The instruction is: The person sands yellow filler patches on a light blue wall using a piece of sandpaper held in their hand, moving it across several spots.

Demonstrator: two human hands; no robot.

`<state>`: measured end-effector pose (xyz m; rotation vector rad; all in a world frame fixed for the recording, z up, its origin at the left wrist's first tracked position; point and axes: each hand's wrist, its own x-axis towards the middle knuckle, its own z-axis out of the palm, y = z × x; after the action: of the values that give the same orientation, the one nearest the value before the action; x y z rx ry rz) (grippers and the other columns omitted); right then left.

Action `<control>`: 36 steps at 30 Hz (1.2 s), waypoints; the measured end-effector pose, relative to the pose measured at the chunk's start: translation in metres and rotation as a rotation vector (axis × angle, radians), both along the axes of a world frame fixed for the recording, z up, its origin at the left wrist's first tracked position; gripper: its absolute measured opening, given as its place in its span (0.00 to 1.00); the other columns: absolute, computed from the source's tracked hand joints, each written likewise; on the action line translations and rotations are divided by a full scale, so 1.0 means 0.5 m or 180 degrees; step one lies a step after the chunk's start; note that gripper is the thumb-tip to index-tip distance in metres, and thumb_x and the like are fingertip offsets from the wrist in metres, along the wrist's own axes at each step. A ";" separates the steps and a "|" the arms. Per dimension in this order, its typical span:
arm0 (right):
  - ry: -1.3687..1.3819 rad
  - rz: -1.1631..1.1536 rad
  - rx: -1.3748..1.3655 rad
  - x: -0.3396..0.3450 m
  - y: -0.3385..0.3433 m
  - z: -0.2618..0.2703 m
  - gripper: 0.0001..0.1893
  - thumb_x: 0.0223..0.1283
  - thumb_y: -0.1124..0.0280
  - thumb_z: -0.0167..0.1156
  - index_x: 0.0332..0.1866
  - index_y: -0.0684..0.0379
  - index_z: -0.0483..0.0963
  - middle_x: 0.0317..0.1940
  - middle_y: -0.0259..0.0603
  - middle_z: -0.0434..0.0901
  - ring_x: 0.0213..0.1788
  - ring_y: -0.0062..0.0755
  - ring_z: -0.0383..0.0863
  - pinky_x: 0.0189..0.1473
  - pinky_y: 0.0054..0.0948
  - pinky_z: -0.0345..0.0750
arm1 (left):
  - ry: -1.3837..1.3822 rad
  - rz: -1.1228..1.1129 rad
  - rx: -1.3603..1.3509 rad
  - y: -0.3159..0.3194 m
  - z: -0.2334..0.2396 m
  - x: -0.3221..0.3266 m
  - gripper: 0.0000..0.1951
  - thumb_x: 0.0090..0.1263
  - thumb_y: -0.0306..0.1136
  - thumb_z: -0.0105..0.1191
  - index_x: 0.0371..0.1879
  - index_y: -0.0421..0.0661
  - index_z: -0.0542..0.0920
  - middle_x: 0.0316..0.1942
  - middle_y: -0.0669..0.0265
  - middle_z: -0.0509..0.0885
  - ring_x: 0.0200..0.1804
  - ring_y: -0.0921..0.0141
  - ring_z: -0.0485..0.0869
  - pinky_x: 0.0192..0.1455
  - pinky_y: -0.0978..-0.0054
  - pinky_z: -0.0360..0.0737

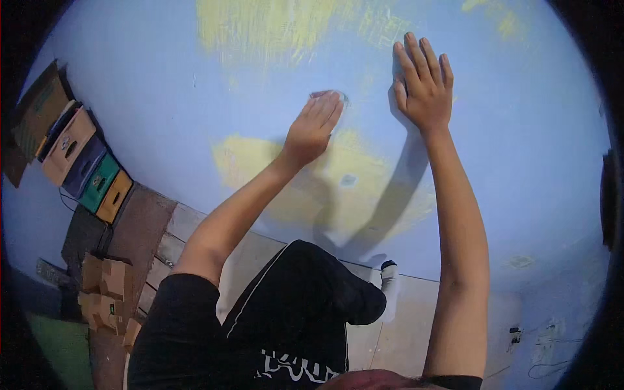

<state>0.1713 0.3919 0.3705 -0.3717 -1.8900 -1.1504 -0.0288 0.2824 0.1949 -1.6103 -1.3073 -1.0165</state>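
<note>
A light-blue wall (512, 170) with worn yellow paint patches (263, 29) fills the area before me. My left hand (314, 129) lies against it, fingers together and pointing up. A pinkish and grey edge shows at its blurred fingertips; whether this is a thing under the fingers or a mark on the wall, I cannot tell. Higher and to the right, my right hand (426, 87) rests flat on the wall with its fingers slightly spread, holding nothing. Below my left hand is a lower yellow patch (282, 168) with a small grey spot (348, 180) in it.
A stack of coloured plastic drawers (90, 161) stands against the wall at left, with cardboard (44, 107) behind it. Opened cardboard boxes (105, 297) lie on the floor nearby. A dark-topped white object (389, 285) stands beside my bent leg. A socket-like fitting (514, 335) is at lower right.
</note>
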 end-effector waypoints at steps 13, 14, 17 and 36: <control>0.0064 0.0071 0.0006 -0.009 0.000 -0.011 0.32 0.62 0.57 0.52 0.75 0.36 0.70 0.78 0.24 0.68 0.80 0.26 0.63 0.85 0.44 0.46 | -0.0329 0.0086 -0.0334 -0.083 -0.115 -0.011 0.29 0.73 0.27 0.51 0.74 0.36 0.66 0.77 0.48 0.65 0.79 0.51 0.64 0.82 0.51 0.60; 0.0088 0.0087 0.0034 -0.008 0.000 -0.011 0.31 0.63 0.57 0.52 0.75 0.36 0.70 0.78 0.23 0.67 0.80 0.25 0.63 0.84 0.44 0.47 | -0.0510 0.0081 -0.0379 -0.071 -0.072 -0.030 0.29 0.73 0.27 0.51 0.74 0.33 0.66 0.77 0.42 0.64 0.78 0.45 0.64 0.82 0.47 0.59; 0.0101 0.0155 0.0086 -0.030 -0.002 -0.004 0.31 0.62 0.57 0.52 0.74 0.37 0.71 0.78 0.23 0.67 0.80 0.25 0.62 0.84 0.44 0.48 | -0.0509 0.0005 0.0446 -0.054 0.082 -0.094 0.30 0.76 0.29 0.51 0.76 0.35 0.64 0.79 0.42 0.60 0.80 0.42 0.59 0.82 0.43 0.54; 0.0078 0.0152 -0.0001 -0.044 -0.017 -0.024 0.29 0.66 0.59 0.50 0.74 0.42 0.71 0.77 0.31 0.69 0.78 0.31 0.65 0.82 0.44 0.50 | 0.0471 0.0161 -0.0508 -0.047 -0.182 -0.104 0.31 0.65 0.27 0.53 0.72 0.40 0.70 0.77 0.58 0.67 0.77 0.59 0.65 0.81 0.54 0.62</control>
<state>0.1490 0.3833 0.3583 -0.3375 -1.8680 -1.1093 -0.0810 0.2588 0.1037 -1.7276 -1.3485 -0.7631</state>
